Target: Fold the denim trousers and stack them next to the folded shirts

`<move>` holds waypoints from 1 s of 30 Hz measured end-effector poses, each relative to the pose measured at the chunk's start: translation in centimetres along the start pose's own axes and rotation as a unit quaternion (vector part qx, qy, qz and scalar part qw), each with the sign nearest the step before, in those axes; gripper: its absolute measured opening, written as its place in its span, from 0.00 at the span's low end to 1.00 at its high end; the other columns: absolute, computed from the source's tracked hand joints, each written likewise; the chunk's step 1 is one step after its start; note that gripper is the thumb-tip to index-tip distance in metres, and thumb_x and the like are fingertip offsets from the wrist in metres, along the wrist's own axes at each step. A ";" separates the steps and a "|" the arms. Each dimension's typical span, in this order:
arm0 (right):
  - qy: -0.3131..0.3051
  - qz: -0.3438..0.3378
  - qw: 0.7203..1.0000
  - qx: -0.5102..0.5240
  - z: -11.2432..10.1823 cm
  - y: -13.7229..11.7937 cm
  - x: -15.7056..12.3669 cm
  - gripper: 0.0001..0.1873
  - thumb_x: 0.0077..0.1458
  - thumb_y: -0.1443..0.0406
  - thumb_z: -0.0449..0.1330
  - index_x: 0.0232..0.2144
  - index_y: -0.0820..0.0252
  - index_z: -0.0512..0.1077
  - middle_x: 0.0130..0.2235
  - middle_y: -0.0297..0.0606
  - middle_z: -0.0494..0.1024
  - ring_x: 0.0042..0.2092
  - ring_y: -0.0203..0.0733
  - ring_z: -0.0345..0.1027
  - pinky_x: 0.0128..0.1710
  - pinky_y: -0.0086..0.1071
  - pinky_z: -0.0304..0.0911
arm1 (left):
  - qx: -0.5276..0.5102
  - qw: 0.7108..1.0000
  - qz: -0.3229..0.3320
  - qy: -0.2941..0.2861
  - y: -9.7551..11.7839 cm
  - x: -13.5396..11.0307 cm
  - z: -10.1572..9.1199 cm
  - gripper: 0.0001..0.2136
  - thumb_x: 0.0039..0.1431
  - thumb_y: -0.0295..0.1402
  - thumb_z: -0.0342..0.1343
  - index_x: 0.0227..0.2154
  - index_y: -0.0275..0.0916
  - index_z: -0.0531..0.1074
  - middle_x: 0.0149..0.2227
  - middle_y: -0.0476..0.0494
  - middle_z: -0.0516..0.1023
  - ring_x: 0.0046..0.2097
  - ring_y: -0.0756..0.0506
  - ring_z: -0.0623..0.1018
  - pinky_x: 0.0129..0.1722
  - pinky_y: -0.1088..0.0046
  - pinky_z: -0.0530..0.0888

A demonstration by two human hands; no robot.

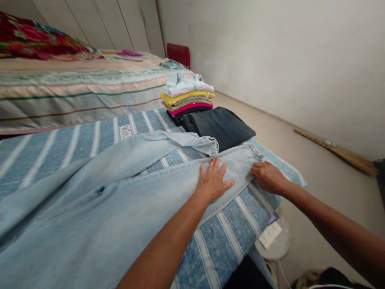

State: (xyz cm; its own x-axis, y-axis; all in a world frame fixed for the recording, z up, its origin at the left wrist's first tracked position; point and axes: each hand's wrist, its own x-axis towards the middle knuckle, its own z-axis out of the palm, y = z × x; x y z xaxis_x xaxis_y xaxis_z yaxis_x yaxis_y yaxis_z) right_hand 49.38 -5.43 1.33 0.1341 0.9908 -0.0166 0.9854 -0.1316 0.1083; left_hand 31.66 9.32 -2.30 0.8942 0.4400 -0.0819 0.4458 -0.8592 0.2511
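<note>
Light blue jeans lie spread out on a blue and white striped cloth. Their two legs reach towards the right, and a small dark hole shows near the crotch. My left hand rests flat on the nearer leg, its fingers spread. At that leg's elastic cuff, my right hand pinches the near edge of the denim. The farther leg's gathered cuff lies loose just beyond my left hand. Folded dark jeans lie right behind the cuffs.
A stack of folded clothes stands behind the dark jeans. Farther back is a bed with a red floral blanket. On the floor at right lies a broom. A small round stool stands below the cloth's right edge.
</note>
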 end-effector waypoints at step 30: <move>0.207 0.071 0.975 0.034 5.0 -3.7 3.9 0.12 0.60 0.61 0.49 0.37 0.62 0.68 0.43 0.47 0.70 0.45 0.47 0.61 0.46 0.37 0.57 | 0.006 0.999 -0.030 0.025 1.0 0.6 -0.8 0.33 0.55 0.57 0.41 0.59 0.43 0.55 0.66 0.37 0.48 0.65 0.35 0.50 0.59 0.44 0.46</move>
State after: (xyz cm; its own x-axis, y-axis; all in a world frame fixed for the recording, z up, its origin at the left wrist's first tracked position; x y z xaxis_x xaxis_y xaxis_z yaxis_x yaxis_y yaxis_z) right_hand 46.77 -1.23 -4.12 0.2292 0.8887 0.3972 0.9667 -0.2555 0.0139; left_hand 32.59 8.92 -1.29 0.8628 0.5033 -0.0474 0.4994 -0.8339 0.2349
